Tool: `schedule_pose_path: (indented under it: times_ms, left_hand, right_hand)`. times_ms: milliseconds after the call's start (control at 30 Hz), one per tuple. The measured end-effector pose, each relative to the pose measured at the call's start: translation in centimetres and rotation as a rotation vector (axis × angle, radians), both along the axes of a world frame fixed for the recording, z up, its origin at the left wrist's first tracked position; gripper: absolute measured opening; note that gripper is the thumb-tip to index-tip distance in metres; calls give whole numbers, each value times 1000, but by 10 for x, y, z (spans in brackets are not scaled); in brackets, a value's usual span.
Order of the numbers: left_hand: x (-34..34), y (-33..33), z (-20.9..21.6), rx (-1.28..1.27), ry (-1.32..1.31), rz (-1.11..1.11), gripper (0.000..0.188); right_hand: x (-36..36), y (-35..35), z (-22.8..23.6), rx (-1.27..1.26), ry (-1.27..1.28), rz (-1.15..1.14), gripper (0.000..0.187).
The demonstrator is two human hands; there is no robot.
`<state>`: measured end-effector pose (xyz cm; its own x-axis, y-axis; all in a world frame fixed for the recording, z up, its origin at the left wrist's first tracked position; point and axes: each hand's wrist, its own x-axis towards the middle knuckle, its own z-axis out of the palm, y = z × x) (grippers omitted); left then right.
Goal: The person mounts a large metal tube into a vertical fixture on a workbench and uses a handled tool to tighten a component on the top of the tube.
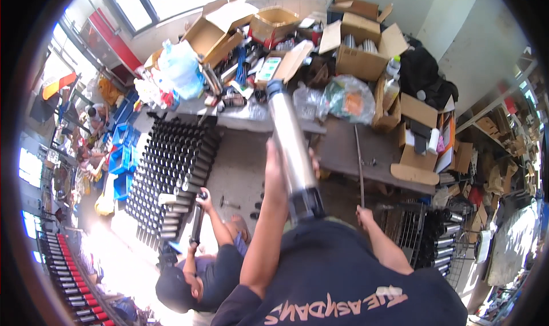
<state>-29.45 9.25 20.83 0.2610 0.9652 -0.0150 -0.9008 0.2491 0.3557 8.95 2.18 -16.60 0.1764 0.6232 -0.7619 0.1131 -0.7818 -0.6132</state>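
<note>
"Where's the silver tube point(290, 137)?"
"In front of the dark shirt point(349, 263), gripped by the left hand point(275, 174)."
"And the right hand point(364, 216)?"
"Closed around a thin rod point(359, 166) near the counter point(337, 148)."

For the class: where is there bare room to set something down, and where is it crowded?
Bare brown tabletop shows in front of the clear plastic bag, left of the long, thin rod. Bare grey floor shows between the packed black-and-silver metal tubes and, in this view, the silver metal cylinder. Behind the bag, brown cardboard boxes crowd the tabletop.
</note>
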Motion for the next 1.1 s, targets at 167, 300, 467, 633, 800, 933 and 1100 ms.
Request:
schedule_pose_path:
  times_ms: [167,300,467,633,800,933,1100]
  left_hand:
    - [1,-30,-39,-63,-322,49,88]
    - [-9,-25,-93,-96,-267,45,73]
    - [-25,-20,-69,-458,346,212,73]
    - [-29,-17,-56,-430,403,243,75]
    - [-22,-15,-30,-252,34,160,71]
    - [-13,-11,-20,-81,-61,177,64]
    - [-18,-6,1,-240,269,146,71]
  right_hand:
    - [-8,-12,15,-68,0,-47,40]
    - [-5,-14,24,-89,-24,-26,37]
    - [-4,-13,26,-103,-24,15,35]
    - [-3,-7,20,-172,-59,47,38]
    - [-4,7,16,-166,268,-183,36]
    - [-25,34,27,-139,396,-286,36]
    - [-33,66,13,50,337,-327,28]
